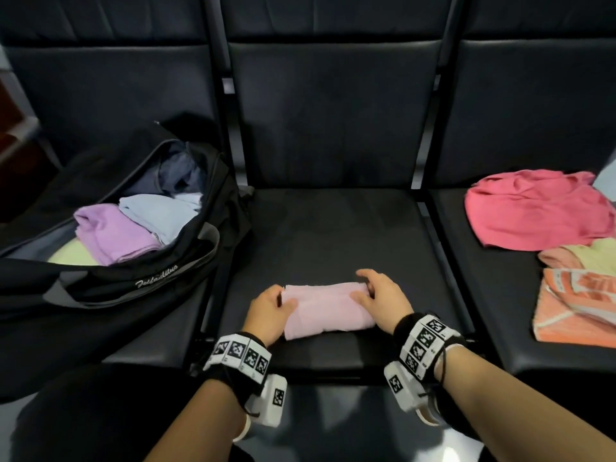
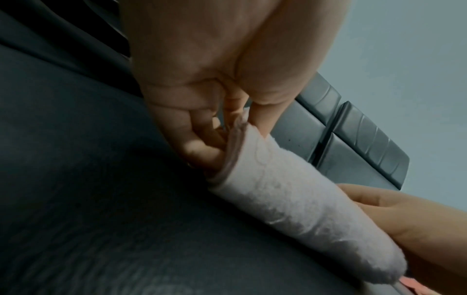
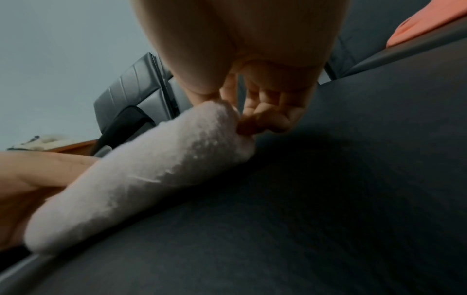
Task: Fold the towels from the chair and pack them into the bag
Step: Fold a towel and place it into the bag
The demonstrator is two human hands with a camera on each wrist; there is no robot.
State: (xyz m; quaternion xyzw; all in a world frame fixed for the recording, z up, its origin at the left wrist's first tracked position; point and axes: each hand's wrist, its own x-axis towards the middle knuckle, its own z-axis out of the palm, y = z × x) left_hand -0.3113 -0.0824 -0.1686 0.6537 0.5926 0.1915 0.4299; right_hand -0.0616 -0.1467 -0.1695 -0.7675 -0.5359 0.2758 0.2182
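Towel [image 1: 328,310], folded on the middle seat [image 1: 333,228], sits pinched at each end by my left hand [image 1: 270,311] and right hand [image 1: 380,295]; uneven lift toward the bag [image 1: 140,281] may unfold it.

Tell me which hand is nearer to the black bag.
Left. The left hand holds the folded pink towel's end on the side facing the black bag; the right hand holds the towel's far end, away from the bag.

We see three dark seats [image 1: 333,228]: the bag [image 1: 140,288] lies on the left one, a folded pink towel [image 1: 325,308] on the middle, loose towels [image 1: 540,208] on the right.
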